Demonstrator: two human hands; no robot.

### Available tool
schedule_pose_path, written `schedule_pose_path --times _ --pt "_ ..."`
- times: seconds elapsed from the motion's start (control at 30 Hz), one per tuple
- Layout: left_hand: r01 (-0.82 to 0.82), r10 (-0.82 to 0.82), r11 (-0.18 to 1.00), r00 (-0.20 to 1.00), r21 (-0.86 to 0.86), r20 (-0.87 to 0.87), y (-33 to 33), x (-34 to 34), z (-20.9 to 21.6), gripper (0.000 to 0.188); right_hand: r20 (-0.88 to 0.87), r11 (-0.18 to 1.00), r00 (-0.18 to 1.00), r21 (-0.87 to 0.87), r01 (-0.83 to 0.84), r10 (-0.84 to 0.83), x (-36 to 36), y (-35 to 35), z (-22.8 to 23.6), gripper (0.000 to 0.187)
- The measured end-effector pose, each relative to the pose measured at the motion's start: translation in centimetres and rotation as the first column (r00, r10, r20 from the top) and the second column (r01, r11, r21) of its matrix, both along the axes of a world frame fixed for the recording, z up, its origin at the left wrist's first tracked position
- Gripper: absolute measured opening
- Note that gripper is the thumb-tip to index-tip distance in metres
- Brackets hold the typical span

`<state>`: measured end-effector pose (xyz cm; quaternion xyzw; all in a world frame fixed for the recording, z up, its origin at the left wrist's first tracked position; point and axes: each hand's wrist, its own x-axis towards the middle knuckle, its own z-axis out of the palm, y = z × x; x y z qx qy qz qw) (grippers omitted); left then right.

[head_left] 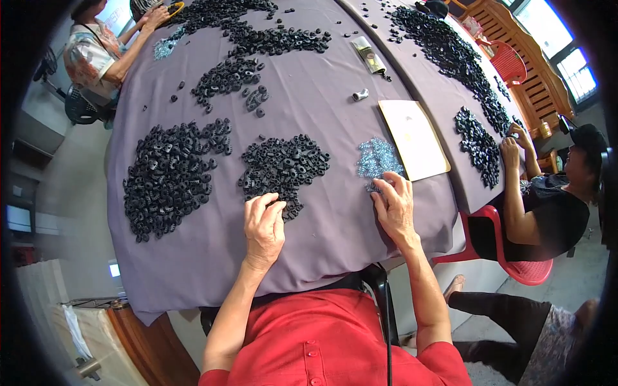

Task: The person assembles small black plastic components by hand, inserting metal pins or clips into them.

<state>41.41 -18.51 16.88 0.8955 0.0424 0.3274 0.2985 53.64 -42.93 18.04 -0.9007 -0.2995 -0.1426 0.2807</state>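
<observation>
My left hand (263, 233) is at the near edge of the middle pile of small black plastic parts (283, 164). Its fingers are bent and drawn together at the tips; whatever they pinch is too small to make out. To the right, my right hand (396, 209) reaches the near side of a heap of small, bluish, shiny springs (378, 157). Thumb and forefinger curl in around a few of these at the heap's edge, and I cannot tell if one is gripped. A larger heap of ridged black parts (168, 183) lies left of my left hand.
A pale flat board (415, 139) lies beside the springs. Beyond are a silvery tube-like piece (360, 94), a small packet (369, 55) and more black parts (277, 42). Another person's hands (515, 138) work at the right; a person (96, 48) sits far left.
</observation>
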Motion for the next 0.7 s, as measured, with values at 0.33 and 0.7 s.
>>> schedule_pose_path --times 0.33,0.7 --pt "-0.01 0.011 0.999 1.0 -0.039 0.026 0.1 -0.1 -0.1 0.011 0.088 0.999 0.996 -0.049 0.023 -0.019 -0.2 1.3 0.4 0.014" --pt "-0.007 0.008 1.0 1.0 -0.028 0.023 0.0 0.0 -0.1 0.011 0.092 1.0 0.996 -0.017 -0.003 0.005 0.1 1.2 -0.3 0.015"
